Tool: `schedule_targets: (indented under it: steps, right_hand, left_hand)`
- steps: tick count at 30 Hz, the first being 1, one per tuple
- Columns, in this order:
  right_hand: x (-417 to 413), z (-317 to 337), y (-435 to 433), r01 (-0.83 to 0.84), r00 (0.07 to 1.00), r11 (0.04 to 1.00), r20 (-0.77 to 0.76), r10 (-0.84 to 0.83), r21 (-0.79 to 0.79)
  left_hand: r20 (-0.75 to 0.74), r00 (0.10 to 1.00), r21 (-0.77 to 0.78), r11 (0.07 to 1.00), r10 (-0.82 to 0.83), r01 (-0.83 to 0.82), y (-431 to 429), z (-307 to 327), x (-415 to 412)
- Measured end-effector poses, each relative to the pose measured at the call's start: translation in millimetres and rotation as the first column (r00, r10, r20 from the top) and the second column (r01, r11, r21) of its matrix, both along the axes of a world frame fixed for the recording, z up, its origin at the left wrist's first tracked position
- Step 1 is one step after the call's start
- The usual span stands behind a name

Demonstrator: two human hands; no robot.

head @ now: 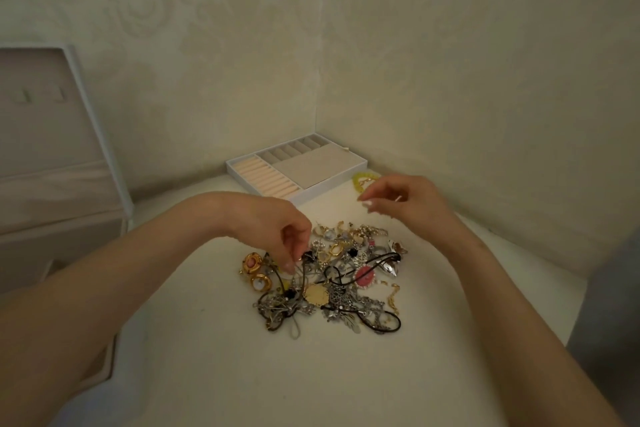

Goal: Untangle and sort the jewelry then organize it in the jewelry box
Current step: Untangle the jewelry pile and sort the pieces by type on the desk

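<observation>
Head view: the worktop (207,357) carries the box (329,185) at its far edge, and the box looks empty, so by my reckoning sorting has barely begun. Most jewelry lies in one tangled pile (332,281) mid-worktop. The left hand (277,232) pinches a black cord (304,274) in the pile. The right hand (405,201) hovers above it with fingers (372,199) curled; whether they hold a fine chain I cannot tell. One green bracelet (360,180) lies beside the box.
</observation>
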State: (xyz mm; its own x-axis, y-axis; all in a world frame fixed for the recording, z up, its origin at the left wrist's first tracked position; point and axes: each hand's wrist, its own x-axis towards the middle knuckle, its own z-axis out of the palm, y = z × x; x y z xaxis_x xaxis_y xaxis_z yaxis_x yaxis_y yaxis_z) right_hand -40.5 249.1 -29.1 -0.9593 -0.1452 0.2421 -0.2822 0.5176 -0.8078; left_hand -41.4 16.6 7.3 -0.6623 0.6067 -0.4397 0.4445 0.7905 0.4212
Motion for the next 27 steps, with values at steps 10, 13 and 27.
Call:
schedule_targets:
  steps: [10,13,27]
  right_hand:
    - [9,-7,-27,-0.361,0.932,0.921,0.094,0.35,0.144]
    - [9,-7,-27,-0.383,0.923,0.911,0.104,0.371,0.152]
    - [8,-10,-30,-0.328,0.945,0.899,0.084,0.317,0.289]
  left_hand:
    - [-0.031,0.997,-0.466,0.881,0.074,-0.08,-3,-1,1]
    - [-0.039,0.997,-0.505,0.859,0.07,-0.081,-3,-1,1]
    - [-0.145,0.986,-0.398,0.907,0.086,-0.138,-9,-3,-8]
